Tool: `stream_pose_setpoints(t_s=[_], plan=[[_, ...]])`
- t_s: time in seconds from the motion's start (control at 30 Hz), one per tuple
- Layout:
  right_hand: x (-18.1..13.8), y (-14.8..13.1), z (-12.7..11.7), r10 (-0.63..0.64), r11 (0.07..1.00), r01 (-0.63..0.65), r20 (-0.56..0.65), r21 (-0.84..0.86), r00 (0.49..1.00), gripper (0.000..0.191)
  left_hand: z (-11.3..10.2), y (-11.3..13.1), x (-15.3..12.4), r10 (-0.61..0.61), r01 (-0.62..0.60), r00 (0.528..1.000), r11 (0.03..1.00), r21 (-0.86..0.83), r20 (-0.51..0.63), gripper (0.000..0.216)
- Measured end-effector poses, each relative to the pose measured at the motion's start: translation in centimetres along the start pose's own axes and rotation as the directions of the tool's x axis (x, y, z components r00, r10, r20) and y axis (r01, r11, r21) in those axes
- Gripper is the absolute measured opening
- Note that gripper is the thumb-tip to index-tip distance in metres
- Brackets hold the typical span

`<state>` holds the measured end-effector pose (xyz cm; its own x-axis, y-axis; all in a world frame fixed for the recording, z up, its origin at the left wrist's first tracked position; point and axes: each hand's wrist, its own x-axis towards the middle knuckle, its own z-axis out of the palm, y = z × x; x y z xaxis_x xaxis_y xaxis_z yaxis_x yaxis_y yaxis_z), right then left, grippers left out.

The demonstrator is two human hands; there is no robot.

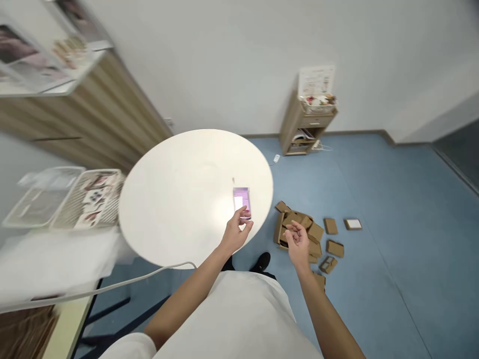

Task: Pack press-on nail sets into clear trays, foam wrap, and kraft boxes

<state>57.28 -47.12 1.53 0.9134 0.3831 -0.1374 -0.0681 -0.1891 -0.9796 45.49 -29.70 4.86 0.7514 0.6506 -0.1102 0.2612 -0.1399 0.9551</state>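
Note:
On the round white table [179, 194] lies a smartphone [241, 198] with a lit pink and white screen. My left hand [236, 231] is over its near end, fingers loosely bent and thumb apart, holding nothing. Whether a fingertip touches the screen I cannot tell. To the right, past the table's edge, my right hand [297, 243] is in the air with half-curled, parted fingers and nothing in them. In line with it, down on the floor, stands an open carton [279, 232] heaped with small brown cardboard boxes [315, 232].
Several small boxes [335, 248] lie scattered on the blue floor [374, 189]. A narrow wooden cabinet [292, 124] stands against the wall. At left are a white basket of printed cards [69, 209], a clear plastic tray [22, 217] and a pale cable [142, 277].

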Motion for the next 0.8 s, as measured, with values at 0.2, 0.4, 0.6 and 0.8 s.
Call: stream_pose_setpoints(t_s=[0.2, 0.4, 0.6, 0.8], plan=[[-3.1, -3.3, 11.9, -0.053, 0.998, 0.044, 0.311, 0.034, 0.949, 0.038, -11.7, -4.9, -5.2, -0.149, 0.116, 0.914, 0.987, -0.108, -0.377, 0.044], [-6.4, -5.6, 20.7, -0.051, 0.998, 0.029, 0.592, 0.047, 0.804, 0.034, -18.1, -8.5, -9.4, -0.242, 0.116, 0.756, 0.964, -0.239, -0.608, 0.042], [-6.4, -6.5, 26.5, 0.012, 1.0, 0.001, 0.803, -0.016, 0.596, 0.039, -21.0, -9.5, -11.7, -0.272, 0.073, 0.598, 0.955, -0.287, -0.754, 0.044], [-7.0, -7.0, 32.2, -0.003, 1.0, 0.011, 0.864, -0.003, 0.503, 0.04, -23.7, -9.7, -14.4, -0.285, 0.129, 0.467, 0.958, -0.254, -0.837, 0.047]])
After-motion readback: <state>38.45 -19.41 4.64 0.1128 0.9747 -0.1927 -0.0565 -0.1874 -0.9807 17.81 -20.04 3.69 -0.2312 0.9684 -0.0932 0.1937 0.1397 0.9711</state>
